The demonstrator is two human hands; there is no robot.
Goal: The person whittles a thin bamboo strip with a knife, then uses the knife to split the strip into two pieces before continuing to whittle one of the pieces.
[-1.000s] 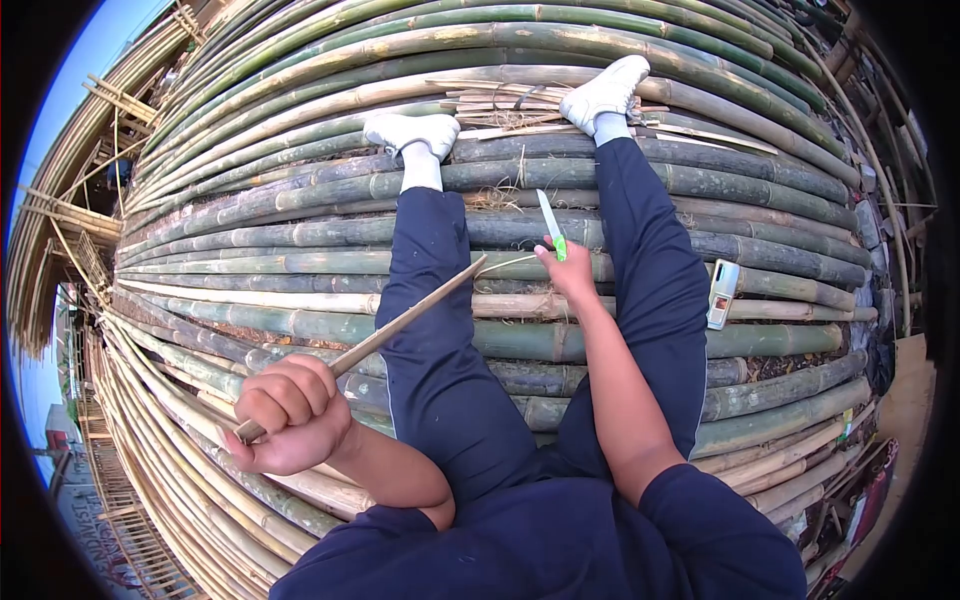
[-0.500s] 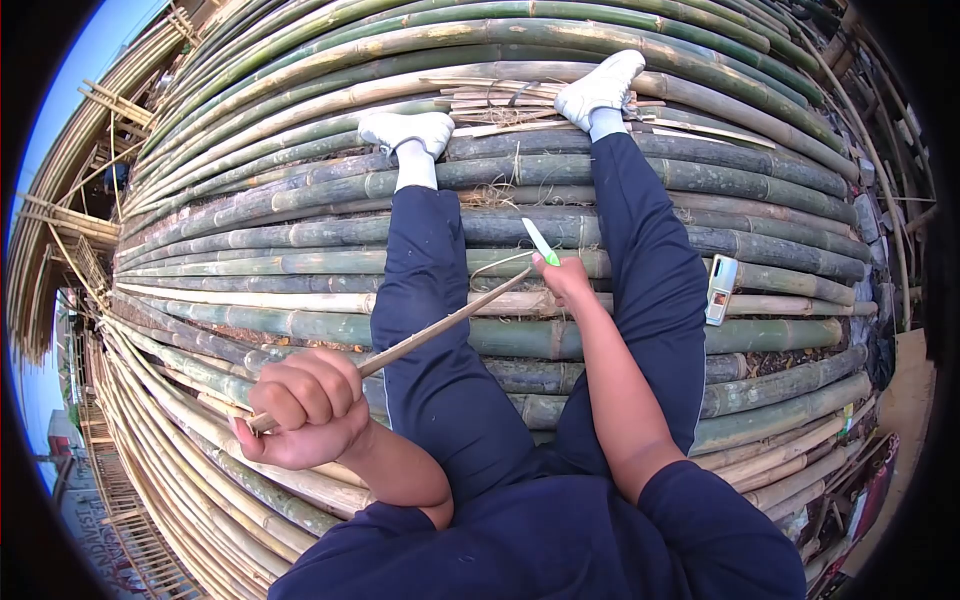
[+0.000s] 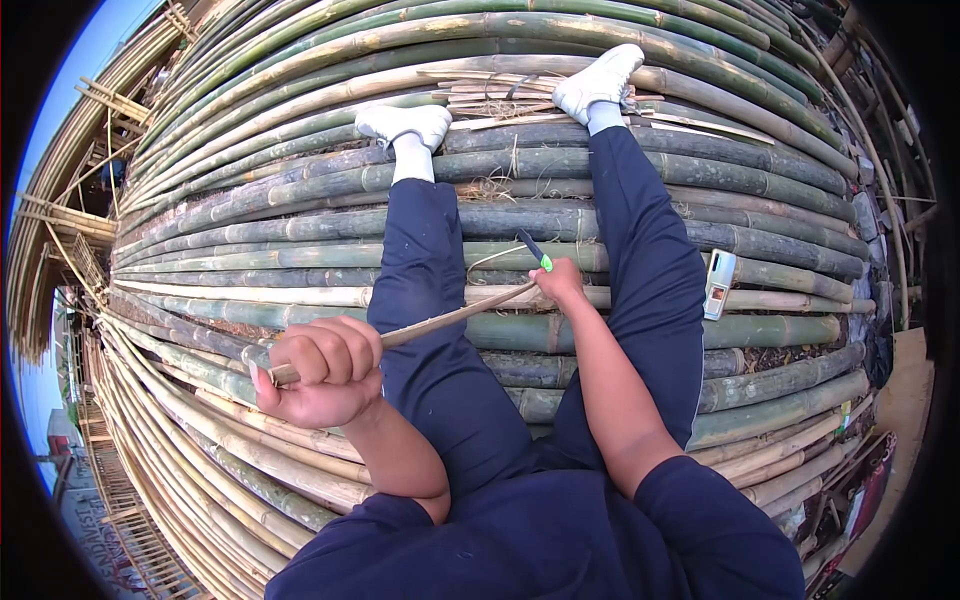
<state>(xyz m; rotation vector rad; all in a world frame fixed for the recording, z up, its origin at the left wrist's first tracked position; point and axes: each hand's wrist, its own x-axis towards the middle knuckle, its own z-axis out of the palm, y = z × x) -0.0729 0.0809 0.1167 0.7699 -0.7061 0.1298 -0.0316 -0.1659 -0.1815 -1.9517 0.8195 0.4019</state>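
Note:
My left hand (image 3: 325, 368) is closed in a fist around one end of a bamboo strip (image 3: 455, 315), with the thumb along its tip. The strip slants up to the right, slightly bowed, and meets my right hand (image 3: 562, 283). That hand is wrapped round a knife (image 3: 532, 247) whose green handle shows at the fingers and whose blade, dark in this light, points up and left. Beside the blade, a thin pale shaving (image 3: 492, 258) curls off. Fingers hide exactly where the edge touches the strip.
Long bamboo poles (image 3: 520, 330) lie side by side beneath my outstretched legs. A bundle of split strips (image 3: 500, 95) rests between my white shoes. Fibre scraps (image 3: 495, 187) lie nearer. A phone (image 3: 719, 280) sits by my right leg. Bamboo racks (image 3: 75, 225) stand at left.
My left hand has shifted slightly up and right, and the strip now bows more. The knife has turned, its blade going from bright to dark. My right hand stays nearly in place.

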